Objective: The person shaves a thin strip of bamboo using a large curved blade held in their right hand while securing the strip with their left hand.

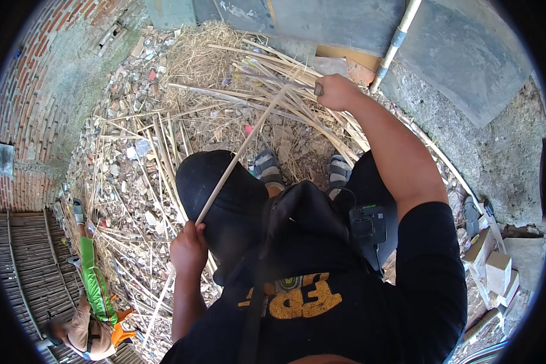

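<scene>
My left hand [189,247] is closed round a long, thin bamboo strip [239,155] that slants across my knee, its far end up and to the right. My right hand [338,93] grips the handle of a long-bladed knife [268,78], and its blade points left. Blade and strip cross near the strip's far end; whether they touch I cannot tell. Beneath them lies a loose pile of split bamboo strips [327,124]. A heap of dry shavings [201,51] is just beyond.
At the lower left another person [91,321] in green trousers sits on an orange stool [122,332]. A brick wall [39,91] stands left, a concrete wall [467,130] right, with a leaning pole [397,42]. Pale blocks [499,273] lie right. Stony rubble [118,176] covers the ground.
</scene>
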Demonstrator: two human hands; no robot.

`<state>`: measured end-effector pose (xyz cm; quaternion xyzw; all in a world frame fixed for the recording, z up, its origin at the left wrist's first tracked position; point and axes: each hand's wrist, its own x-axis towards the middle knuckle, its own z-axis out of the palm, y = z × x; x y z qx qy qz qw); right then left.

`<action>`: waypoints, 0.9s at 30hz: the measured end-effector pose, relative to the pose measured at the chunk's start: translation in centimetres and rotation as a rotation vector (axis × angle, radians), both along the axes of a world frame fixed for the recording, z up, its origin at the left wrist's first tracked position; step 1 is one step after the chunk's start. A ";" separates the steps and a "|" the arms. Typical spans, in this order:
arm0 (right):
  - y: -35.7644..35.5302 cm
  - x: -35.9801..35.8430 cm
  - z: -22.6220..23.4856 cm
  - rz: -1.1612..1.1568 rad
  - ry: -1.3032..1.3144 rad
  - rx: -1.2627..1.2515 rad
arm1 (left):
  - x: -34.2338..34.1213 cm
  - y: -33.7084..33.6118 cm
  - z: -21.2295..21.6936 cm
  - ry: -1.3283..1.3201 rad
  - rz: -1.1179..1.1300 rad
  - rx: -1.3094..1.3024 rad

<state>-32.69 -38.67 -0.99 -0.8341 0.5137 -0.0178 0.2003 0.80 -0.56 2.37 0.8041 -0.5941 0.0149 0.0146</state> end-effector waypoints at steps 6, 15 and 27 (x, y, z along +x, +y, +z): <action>4.6 3.4 3.1 0.136 -0.125 0.002 | 0.0 0.1 -1.6 -0.024 0.014 -0.040; 2.8 2.5 1.5 0.029 -0.170 -0.009 | -0.1 0.3 -1.8 -0.056 0.020 -0.101; 4.4 3.1 1.9 0.027 -0.218 -0.021 | -0.3 0.9 -3.3 -0.101 0.021 -0.224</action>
